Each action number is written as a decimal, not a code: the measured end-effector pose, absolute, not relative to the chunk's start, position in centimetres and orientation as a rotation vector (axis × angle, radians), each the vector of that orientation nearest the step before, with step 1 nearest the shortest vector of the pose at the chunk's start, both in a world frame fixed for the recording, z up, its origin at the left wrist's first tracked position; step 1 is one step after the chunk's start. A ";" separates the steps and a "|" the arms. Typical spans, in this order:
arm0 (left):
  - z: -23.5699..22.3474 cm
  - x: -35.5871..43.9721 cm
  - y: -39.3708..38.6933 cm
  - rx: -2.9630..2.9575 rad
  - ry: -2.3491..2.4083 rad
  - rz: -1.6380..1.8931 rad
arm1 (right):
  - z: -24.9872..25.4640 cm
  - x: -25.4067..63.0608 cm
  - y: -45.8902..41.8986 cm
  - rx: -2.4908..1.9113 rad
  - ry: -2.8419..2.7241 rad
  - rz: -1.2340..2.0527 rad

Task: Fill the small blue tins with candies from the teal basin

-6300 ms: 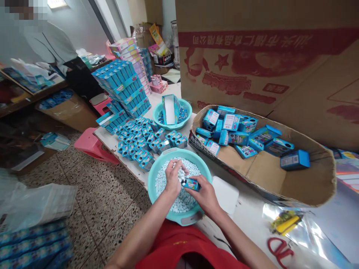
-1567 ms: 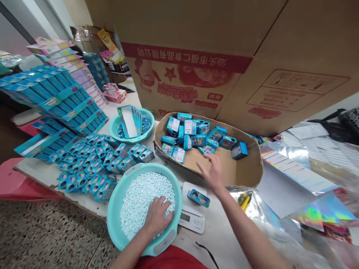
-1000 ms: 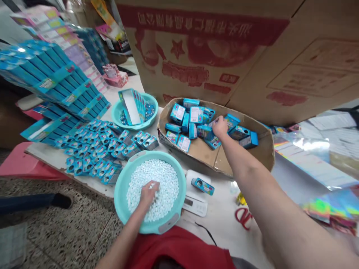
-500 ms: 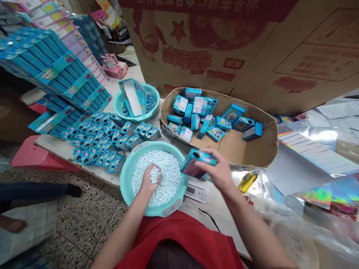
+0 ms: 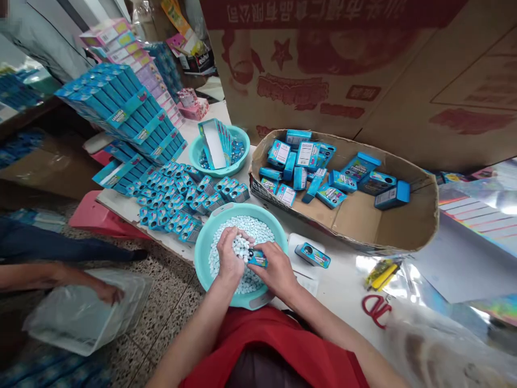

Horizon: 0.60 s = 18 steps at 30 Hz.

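Observation:
A turquoise basin [image 5: 204, 231] full of small white candies [image 5: 262, 229] stands on the table in front of me. Over it my left hand [image 5: 231, 253] is cupped round a heap of these candies. My right hand [image 5: 277, 267] grips a small blue candy box [image 5: 257, 258], tilted so that its round opening meets the candies in my left palm. Right of the basin, another blue box [image 5: 313, 255] lies on a white scale [image 5: 297, 242], whose front part is partly hidden by my right arm.
An open cardboard box [image 5: 363, 226] holds several blue boxes. Upright small boxes [image 5: 173, 199] crowd the table's left, below stacked display cartons [image 5: 133, 113]. A smaller basin [image 5: 238, 161] holds wrapped pieces. Red scissors [image 5: 376, 311] and a yellow cutter [image 5: 383, 276] lie right. A person's hand [image 5: 109, 293] touches a crate [image 5: 89, 323].
My right hand has brought a small blue box left, over the basin, to my left hand. My left hand has risen with candies. A box now shows on the scale. The view has shifted left.

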<state>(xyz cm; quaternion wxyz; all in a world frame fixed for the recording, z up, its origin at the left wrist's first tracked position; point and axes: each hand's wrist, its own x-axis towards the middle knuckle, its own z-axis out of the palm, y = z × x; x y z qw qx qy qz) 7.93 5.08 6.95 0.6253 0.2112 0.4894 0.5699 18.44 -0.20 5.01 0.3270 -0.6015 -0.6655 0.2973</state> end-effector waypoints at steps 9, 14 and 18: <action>6.8 8.1 5.1 0.483 1.221 1.335 | 5.0 18.4 0.4 -1.534 -1.808 0.805; 7.1 8.0 4.9 0.526 1.204 1.372 | 4.7 18.5 0.3 -1.473 -1.686 0.816; 7.0 8.0 4.8 0.502 1.211 1.355 | 4.4 18.3 0.5 -1.525 -1.649 0.832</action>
